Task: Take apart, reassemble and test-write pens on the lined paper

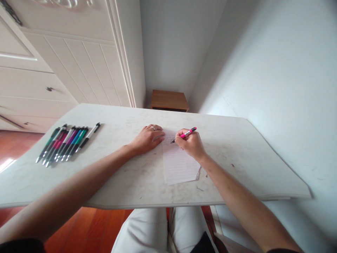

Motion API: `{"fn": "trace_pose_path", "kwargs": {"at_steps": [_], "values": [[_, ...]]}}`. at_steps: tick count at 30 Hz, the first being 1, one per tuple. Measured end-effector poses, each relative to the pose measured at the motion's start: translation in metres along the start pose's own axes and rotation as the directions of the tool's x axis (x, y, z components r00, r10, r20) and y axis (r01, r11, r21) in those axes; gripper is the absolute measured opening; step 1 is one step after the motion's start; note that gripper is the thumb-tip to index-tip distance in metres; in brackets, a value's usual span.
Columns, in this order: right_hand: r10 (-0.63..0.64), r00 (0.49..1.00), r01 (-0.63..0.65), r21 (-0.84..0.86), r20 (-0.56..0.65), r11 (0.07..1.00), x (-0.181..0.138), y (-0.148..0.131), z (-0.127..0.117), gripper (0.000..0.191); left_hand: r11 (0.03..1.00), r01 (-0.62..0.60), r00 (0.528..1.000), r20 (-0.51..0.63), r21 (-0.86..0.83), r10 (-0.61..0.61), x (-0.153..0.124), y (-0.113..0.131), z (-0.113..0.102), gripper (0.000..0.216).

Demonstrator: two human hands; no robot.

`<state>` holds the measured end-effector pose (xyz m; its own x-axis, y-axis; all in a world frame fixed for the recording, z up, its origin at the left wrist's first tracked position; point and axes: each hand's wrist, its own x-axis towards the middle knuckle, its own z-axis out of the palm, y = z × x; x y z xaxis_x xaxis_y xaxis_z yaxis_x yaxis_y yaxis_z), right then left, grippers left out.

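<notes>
A lined sheet of paper (179, 163) with a torn lower right corner lies on the white table (237, 158). My right hand (191, 143) grips a pink pen (185, 134), its tip touching the top of the sheet. My left hand (147, 138), with a ring on one finger, rests palm down at the paper's top left edge, fingers loosely curled and pressing on it.
Several pens (64, 143) in green, pink, purple and black lie in a row at the table's left. A white panelled cabinet (65, 59) stands behind, a small brown wooden stand (170, 100) beyond the far edge, and a wall on the right.
</notes>
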<state>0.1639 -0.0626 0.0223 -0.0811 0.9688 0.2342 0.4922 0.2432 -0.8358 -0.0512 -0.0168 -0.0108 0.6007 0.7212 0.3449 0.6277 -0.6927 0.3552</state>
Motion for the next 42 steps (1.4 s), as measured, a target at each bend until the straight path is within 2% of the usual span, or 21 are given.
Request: {"fn": "trace_pose_path", "kwargs": {"at_steps": [5, 12, 19, 25, 35, 39, 42], "values": [[-0.004, 0.998, 0.004, -0.006, 0.062, 1.000, 0.0000, -0.0011, 0.0004, 0.011, 1.000, 0.001, 1.000, -0.011, 0.000, -0.001, 0.0002, 0.0005, 0.0002, 0.032], [-0.002, 0.997, 0.002, 0.005, 0.076, 1.000, -0.0011, -0.0051, -0.0013, 0.012, 1.000, 0.001, 1.000, 0.003, 0.021, -0.002, 0.0008, 0.0002, -0.0003, 0.033], [0.023, 0.999, -0.022, 0.035, -0.026, 0.999, 0.0008, -0.0011, -0.0037, 0.010, 1.000, 0.000, 1.000, -0.005, 0.000, 0.000, 0.0004, 0.0011, -0.0007, 0.032], [0.005, 0.999, -0.004, -0.017, 0.033, 1.000, 0.0000, -0.0011, -0.0005, 0.011, 1.000, 0.000, 1.000, -0.001, 0.013, 0.000, 0.0004, 0.0010, -0.0008, 0.032], [0.010, 1.000, -0.010, -0.035, 0.014, 0.999, 0.0007, -0.0022, -0.0021, 0.011, 1.000, -0.004, 1.000, -0.007, 0.003, 0.004, 0.0007, 0.0004, 0.0000, 0.032], [-0.002, 0.998, 0.003, -0.020, 0.065, 1.000, 0.0004, -0.0021, -0.0017, 0.012, 1.000, 0.000, 1.000, -0.003, 0.006, 0.000, 0.0005, 0.0005, -0.0003, 0.032], [0.007, 0.999, -0.006, -0.038, 0.036, 0.999, 0.0004, -0.0018, -0.0022, 0.011, 1.000, -0.004, 1.000, -0.007, 0.013, 0.004, 0.0004, -0.0004, 0.0004, 0.032]]}}
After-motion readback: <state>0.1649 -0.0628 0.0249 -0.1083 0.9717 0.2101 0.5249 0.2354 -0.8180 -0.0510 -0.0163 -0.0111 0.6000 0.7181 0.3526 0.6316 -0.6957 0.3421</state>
